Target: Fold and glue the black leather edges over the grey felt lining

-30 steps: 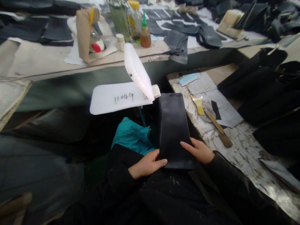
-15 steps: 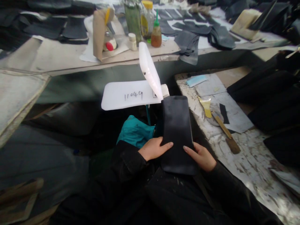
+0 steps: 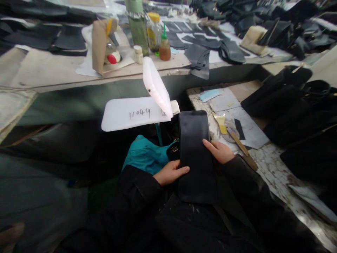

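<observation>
Right hand (image 3: 221, 151) higher, smooth black panel (image 3: 195, 151)

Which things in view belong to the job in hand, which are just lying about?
In work:
left hand
right hand
black panel, held by both

Seemingly just lying about, untouched:
jar
green-tipped bottle
black strip
wooden-handled tool

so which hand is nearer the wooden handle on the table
Right. The right hand is beside the wooden handle, not touching; the left hand is farther, across the black piece.
</observation>
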The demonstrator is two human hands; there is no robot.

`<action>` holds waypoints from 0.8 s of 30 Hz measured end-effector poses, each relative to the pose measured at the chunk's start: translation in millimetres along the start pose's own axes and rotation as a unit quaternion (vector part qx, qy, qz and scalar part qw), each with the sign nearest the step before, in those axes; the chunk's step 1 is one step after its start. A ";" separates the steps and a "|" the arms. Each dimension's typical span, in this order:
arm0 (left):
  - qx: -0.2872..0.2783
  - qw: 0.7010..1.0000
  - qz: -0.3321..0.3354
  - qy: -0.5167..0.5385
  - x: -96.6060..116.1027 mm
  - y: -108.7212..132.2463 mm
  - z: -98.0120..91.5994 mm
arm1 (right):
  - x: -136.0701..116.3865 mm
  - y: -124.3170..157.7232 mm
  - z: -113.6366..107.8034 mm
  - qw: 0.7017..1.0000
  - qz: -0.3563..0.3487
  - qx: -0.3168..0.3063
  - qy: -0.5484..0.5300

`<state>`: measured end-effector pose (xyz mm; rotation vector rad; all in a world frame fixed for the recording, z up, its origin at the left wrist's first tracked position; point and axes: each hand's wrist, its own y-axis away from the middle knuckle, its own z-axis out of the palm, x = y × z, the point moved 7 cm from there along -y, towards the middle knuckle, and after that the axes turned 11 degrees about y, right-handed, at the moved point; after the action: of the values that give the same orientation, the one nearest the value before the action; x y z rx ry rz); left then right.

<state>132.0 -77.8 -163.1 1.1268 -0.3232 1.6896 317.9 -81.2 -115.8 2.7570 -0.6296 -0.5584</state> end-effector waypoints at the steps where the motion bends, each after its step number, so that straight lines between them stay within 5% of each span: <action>1: 0.001 1.000 0.001 -0.002 0.0 0.0 -0.8 | -3.6 -8.4 -1.2 1.000 -0.005 -0.006 -0.010; 6: 0.025 1.000 0.012 -0.004 -3.7 0.0 -7.1 | -11.4 -6.0 21.8 0.994 -0.026 -0.065 -0.087; 12: 0.044 0.999 -0.005 0.015 -12.5 -1.2 -9.8 | 6.6 53.8 68.2 0.966 -0.028 -0.138 -0.216; 17: 0.047 0.999 -0.019 0.021 -12.5 2.9 -6.0 | 10.1 89.6 83.9 0.947 -0.028 -0.156 -0.279; 21: 0.082 0.992 0.000 -0.098 4.0 -2.8 -13.2 | 9.1 93.4 82.1 0.936 -0.034 -0.155 -0.314; 24: 0.140 0.957 0.015 -0.255 31.0 -21.3 -26.3 | 8.9 92.2 80.6 0.920 -0.022 -0.158 -0.358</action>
<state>135.6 -32.3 -158.3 1.7812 -0.4311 1.4771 258.1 -178.8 -160.2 2.2195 -0.5482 -1.5569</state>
